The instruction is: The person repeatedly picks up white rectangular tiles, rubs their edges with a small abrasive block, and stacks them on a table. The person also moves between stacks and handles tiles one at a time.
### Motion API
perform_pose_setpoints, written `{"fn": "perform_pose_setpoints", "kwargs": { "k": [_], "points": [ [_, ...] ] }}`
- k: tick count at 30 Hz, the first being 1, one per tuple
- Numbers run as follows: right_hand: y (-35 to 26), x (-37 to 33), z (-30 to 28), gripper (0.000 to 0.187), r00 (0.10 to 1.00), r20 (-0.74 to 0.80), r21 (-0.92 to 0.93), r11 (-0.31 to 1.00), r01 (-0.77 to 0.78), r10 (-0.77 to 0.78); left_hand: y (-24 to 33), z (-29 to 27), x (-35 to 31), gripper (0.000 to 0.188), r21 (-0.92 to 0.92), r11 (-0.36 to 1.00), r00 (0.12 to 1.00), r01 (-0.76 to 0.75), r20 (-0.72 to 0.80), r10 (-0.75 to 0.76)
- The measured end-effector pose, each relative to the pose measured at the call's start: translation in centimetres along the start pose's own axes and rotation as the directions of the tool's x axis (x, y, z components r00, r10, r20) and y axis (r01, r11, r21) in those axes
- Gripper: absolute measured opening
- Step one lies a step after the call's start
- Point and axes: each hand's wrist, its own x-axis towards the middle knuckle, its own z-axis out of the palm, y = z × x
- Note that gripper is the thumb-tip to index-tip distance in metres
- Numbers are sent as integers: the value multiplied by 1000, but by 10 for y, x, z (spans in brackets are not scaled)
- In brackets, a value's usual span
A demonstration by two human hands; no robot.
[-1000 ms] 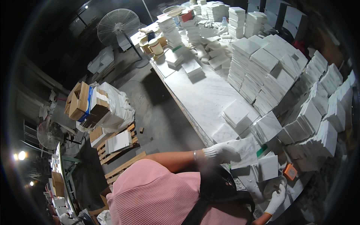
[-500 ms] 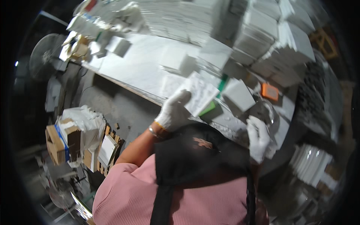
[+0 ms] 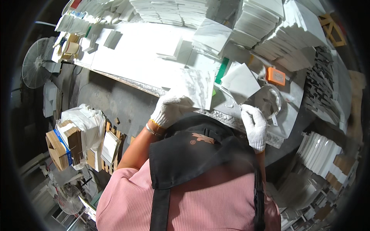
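Observation:
My left hand (image 3: 169, 110), in a white knit glove, is closed on the lower left edge of a square white marble tile (image 3: 198, 87) with grey veins. The tile is tilted up above the front of the bench. My right hand (image 3: 255, 129), gloved too, is at the front edge with thumb and fingers pinched together; what they hold, if anything, cannot be made out. Just beyond it stands a round tub (image 3: 284, 104) with a whitish rim. A second veined tile (image 3: 242, 81) lies on the bench between the hands, farther off, beside a green strip (image 3: 222, 70).
An orange box (image 3: 276, 76) is behind the tub. Stacked tiles (image 3: 211, 36) stand on the bench (image 3: 127, 50), with taller stacks (image 3: 256, 23) at the back right. To the left are a fan (image 3: 37, 62) and, on the floor, cardboard-packed goods (image 3: 58, 148) with white plastic wrap.
The tile in my left hand has swung to a more upright angle and now shows its grey veins plainly. My right hand has shifted slightly left and up in the picture.

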Motion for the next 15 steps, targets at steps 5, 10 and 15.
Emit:
{"fn": "perform_pose_setpoints", "kwargs": {
  "k": [5, 10, 15],
  "points": [
    [-2, 3, 2, 16, 995, 75, -19, 998, 67, -65, 14, 13, 3, 30, -881, 443, 954, 165, 29, -299],
    [-1, 2, -11, 15, 994, -36, 122, 988, -94, 100, -2, 14, 4, 26, -897, 429, 985, 106, 36, -168],
    [24, -1, -40, 16, 977, -205, 68, 996, -53, 66, 21, 24, 17, 22, -824, 555, 977, 117, -4, -213]
  ]
}}
